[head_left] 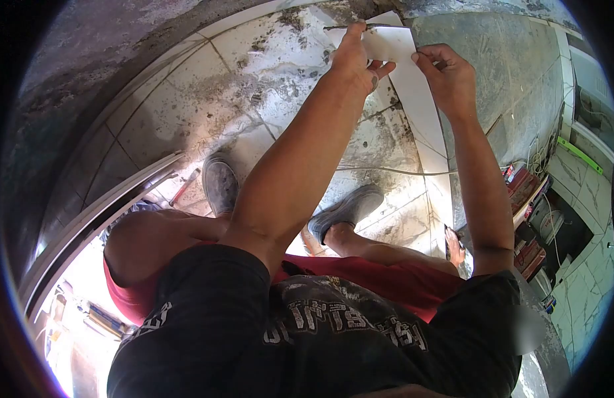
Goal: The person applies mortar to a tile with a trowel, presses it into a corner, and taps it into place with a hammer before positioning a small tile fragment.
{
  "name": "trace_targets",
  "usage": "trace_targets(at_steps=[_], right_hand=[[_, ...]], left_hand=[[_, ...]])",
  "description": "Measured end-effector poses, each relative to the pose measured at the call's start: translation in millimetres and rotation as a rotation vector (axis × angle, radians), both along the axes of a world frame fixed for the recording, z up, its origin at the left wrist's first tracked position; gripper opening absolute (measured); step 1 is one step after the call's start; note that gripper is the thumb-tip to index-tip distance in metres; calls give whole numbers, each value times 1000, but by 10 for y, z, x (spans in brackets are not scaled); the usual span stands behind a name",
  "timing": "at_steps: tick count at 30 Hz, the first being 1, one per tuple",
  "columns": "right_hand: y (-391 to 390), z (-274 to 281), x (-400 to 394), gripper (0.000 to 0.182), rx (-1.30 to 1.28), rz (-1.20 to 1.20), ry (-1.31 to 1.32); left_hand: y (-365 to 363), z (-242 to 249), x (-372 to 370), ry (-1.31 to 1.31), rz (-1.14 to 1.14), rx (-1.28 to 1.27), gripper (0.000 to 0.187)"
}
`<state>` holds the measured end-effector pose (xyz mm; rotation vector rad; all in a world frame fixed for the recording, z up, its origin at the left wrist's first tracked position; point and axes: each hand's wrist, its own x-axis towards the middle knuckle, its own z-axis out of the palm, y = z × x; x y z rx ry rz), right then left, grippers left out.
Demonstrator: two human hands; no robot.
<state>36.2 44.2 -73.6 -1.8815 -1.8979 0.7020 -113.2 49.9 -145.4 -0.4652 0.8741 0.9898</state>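
Observation:
At the top of the head view, my left hand is closed on a white tile piece, thumb at its upper edge and fingers below. A thin dark edge runs along the top of this piece. My right hand is at the piece's right side, thumb and index finger brought together at its corner; whether they grip it I cannot tell. Beneath both hands a long white strip runs along the border of the grey slab, down toward my right foot side.
Dirty white floor tiles lie around my rubber shoes. A thin cable crosses the floor. A red-handled tool lies at left. On the right are stacked boxes, coiled wire and a bright green bar.

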Motion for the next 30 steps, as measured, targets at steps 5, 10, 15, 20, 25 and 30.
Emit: trace_targets(at_steps=[5, 10, 15, 20, 25, 30], right_hand=[[92, 6, -35, 19, 9, 36, -25], [150, 42, -36, 19, -24, 72, -61], [145, 97, -40, 19, 49, 110, -60], [142, 109, 48, 19, 63, 58, -10], [107, 35, 192, 21, 29, -26, 58], [104, 41, 265, 18, -22, -70, 114]], left_hand=[[57, 82, -55, 32, -2, -38, 55], [30, -15, -97, 36, -87, 16, 53], [-6, -22, -112, 118, -145, 41, 53], [-63, -85, -152, 105, -58, 32, 58], [-137, 272, -189, 287, -34, 93, 46], [-186, 399, -178, 358, -11, 167, 50]])
